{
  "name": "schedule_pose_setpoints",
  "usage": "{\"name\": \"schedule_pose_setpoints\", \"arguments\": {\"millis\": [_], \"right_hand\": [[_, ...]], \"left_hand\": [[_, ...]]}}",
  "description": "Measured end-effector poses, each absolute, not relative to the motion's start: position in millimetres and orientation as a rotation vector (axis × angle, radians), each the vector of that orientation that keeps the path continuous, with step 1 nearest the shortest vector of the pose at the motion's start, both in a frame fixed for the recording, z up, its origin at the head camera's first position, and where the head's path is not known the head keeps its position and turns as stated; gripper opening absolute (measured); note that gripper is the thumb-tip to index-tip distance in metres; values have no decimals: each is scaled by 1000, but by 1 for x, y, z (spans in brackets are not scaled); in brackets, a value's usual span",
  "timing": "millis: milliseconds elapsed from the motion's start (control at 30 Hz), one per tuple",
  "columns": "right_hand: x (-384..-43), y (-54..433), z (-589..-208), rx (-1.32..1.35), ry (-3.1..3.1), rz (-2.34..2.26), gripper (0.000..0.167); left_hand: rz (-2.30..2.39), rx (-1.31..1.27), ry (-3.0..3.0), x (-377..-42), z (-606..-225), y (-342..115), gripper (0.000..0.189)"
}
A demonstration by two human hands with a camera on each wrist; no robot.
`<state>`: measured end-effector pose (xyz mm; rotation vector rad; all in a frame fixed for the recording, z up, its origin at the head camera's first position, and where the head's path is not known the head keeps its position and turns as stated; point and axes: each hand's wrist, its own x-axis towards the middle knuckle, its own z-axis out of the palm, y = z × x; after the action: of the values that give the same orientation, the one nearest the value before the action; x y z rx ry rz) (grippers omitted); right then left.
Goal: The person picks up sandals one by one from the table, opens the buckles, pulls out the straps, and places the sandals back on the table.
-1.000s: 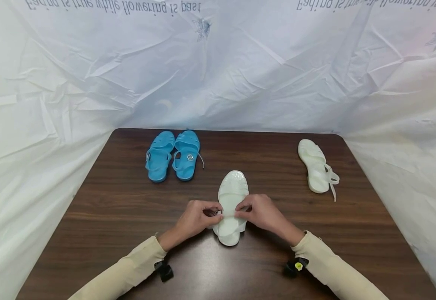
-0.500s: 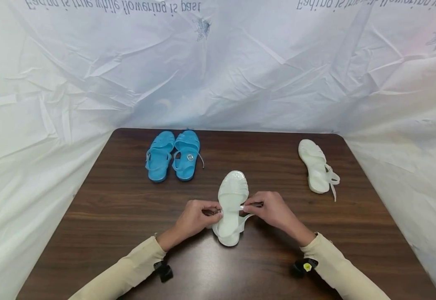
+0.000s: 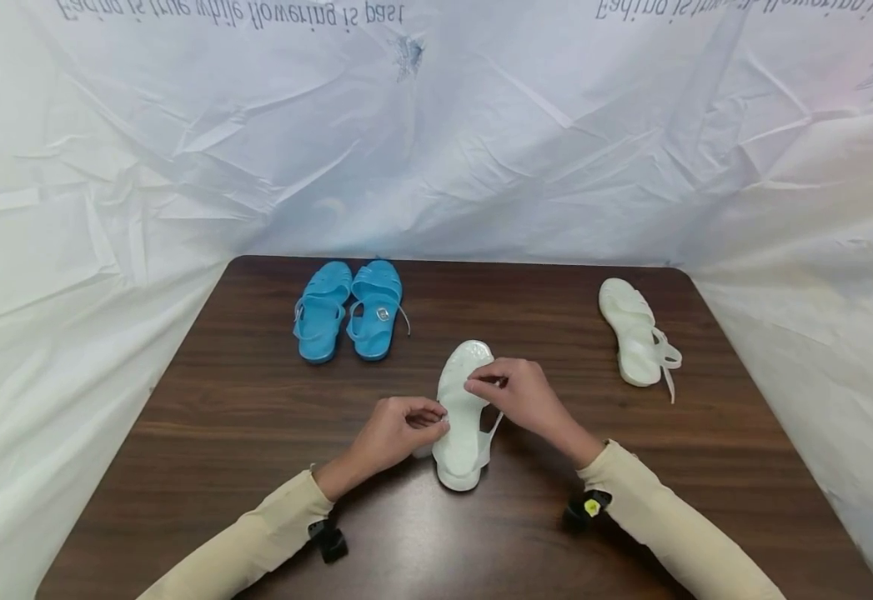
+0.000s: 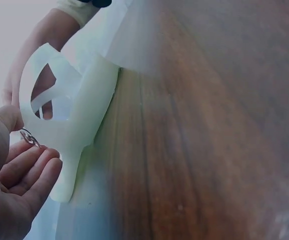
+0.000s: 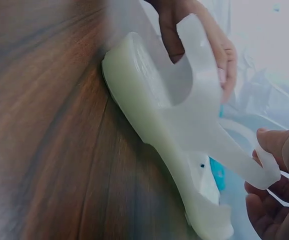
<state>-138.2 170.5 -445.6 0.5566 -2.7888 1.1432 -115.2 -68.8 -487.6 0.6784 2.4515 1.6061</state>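
A white sandal (image 3: 457, 454) stands on the table, toe pointing away from me. At its left side my left hand (image 3: 387, 433) pinches the small metal buckle (image 4: 29, 138) between thumb and fingers. My right hand (image 3: 522, 400) is over the sandal's right front part and holds the loose ankle strap (image 5: 262, 172), which bends between its thumb and fingers. From the heel, the strap rises on the right side toward that hand. The strap's far end is partly hidden by the fingers.
A pair of blue sandals (image 3: 319, 325) stands at the back left of the dark wooden table (image 3: 218, 500). Another white sandal (image 3: 637, 354) lies at the back right, its strap undone. A white sheet (image 3: 436, 167) hangs behind and beside the table.
My right hand first draws back rightward from the buckle side with the strap, then moves forward and left over the front of the sandal. My left hand stays at the buckle.
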Motion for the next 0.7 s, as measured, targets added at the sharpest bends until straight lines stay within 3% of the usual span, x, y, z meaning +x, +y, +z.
{"name": "schedule_pose_setpoints", "arguments": {"millis": [333,700], "right_hand": [[-154,146,-457,654,-2898,1143,12],[-141,168,-440,504,-2891,1012,34]], "left_hand": [[1625,653,2420,-115,-488,-68,21],[1649,623,2374,-116,-487,-70,19]]}}
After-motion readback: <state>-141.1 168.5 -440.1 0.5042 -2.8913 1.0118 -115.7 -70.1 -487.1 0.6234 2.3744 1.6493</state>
